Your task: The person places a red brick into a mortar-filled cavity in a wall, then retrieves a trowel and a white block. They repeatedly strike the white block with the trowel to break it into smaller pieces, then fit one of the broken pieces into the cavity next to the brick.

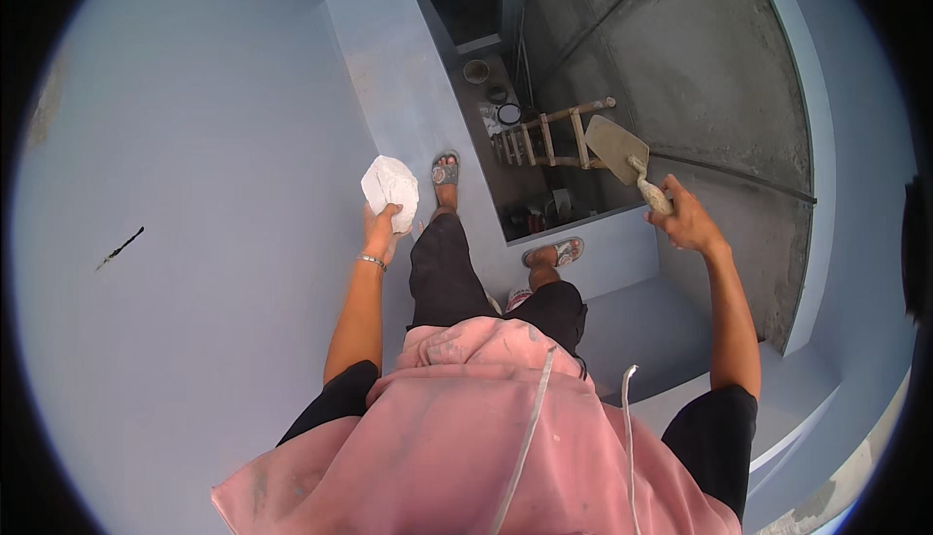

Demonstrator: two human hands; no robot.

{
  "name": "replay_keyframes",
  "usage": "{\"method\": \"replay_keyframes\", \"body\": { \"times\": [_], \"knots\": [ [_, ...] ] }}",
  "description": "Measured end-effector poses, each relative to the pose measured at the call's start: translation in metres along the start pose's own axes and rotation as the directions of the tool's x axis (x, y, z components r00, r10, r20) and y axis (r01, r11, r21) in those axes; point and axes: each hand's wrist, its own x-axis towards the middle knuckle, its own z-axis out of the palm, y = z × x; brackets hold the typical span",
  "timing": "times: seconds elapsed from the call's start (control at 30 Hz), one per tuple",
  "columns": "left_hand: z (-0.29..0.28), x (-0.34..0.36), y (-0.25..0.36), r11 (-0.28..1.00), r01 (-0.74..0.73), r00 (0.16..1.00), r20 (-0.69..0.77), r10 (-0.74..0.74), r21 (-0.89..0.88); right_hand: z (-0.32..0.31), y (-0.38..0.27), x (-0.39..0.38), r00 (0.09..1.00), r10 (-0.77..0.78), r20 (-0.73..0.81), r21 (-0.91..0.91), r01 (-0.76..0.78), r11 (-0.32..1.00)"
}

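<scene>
In my left hand (380, 231) is a pale, flat-sided holder, whose exact kind I cannot make out, bearing a heap of white paste (397, 188). The fingers are wrapped round its lower end, with the thumb at the paste. My right hand (693, 220) grips the handle of a trowel (614, 149). Its broad grey-tan blade points up and left, away from my body, and looks bare of any thick load. The two hands are well apart, on either side of my legs.
My sandalled feet (446, 172) stand on a pale ledge (389, 78) at the edge of a deep opening. Down inside are a wooden ladder (546, 137) and several round containers (508, 114). A bluish wall (214, 166) with a dark slit rises at left; a grey concrete wall (709, 69) stands at right.
</scene>
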Motion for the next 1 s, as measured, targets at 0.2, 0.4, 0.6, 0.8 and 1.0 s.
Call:
{"method": "replay_keyframes", "body": {
  "times": [0.2, 0.4, 0.6, 0.8, 1.0],
  "knots": [
    [-0.043, 0.038, -0.014, 0.999, 0.012, 1.000, -0.025, -0.013, -0.049, 0.159, -0.011, 0.060, 0.994, 0.040, 0.098, 0.679, -0.096, 0.728],
    [-0.091, 0.180, -0.014, 0.999, 0.009, 1.000, 0.021, -0.010, 0.053, 0.263, -0.129, 0.100, 0.947, 0.178, 0.268, 0.655, -0.314, 0.687],
    [-0.110, 0.302, 0.008, 0.988, 0.044, 0.996, 0.078, -0.033, -0.146, 0.301, -0.228, 0.173, 0.970, -0.080, 0.229, 0.825, -0.150, 0.545],
    [-0.121, 0.320, -0.033, 0.993, 0.057, 0.998, -0.012, -0.058, -0.102, 0.342, -0.206, 0.232, 0.981, -0.038, 0.190, 0.403, -0.042, 0.914],
    [-0.134, 0.312, -0.062, 0.997, 0.023, 0.999, -0.036, -0.026, -0.080, 0.374, -0.215, 0.258, 0.970, -0.012, 0.243, 0.273, -0.057, 0.960]
  ]
}}
